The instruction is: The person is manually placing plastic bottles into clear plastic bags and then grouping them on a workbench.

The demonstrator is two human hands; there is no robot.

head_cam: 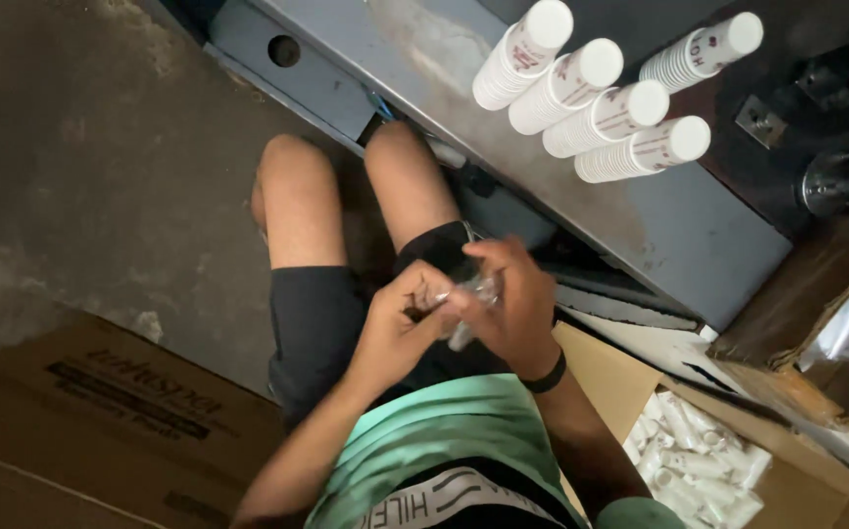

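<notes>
Clear plastic wrap (475,299), with what looks like a small white tube poking out of its lower end, sits pinched between both hands right over the person's lap, and it's blurry enough that the exact shape is hard to call. Left hand (400,328) is curled tight against the wrap from the lap side, fingers closed on it, while the right hand (512,304) wraps over the top of it with the thumb and fingers bent in, so both are gripping the same bundle. A black wristband (545,376) sits on the right wrist just below the wrap. Under the wrap are dark shorts (321,323) and bare knees, and nearer the camera a mint green shirt (434,431). Off to the right of the wrap, low down, an open cardboard box (630,377) holds a heap of small white tubes (694,465). Further from the wrap, up past the knees, a grey metal bench (581,186) carries rows of stacked white cups (596,103) lying on their sides. Left of the wrap, well apart, a flat brown carton (91,431) lies on the concrete floor (81,176).
</notes>
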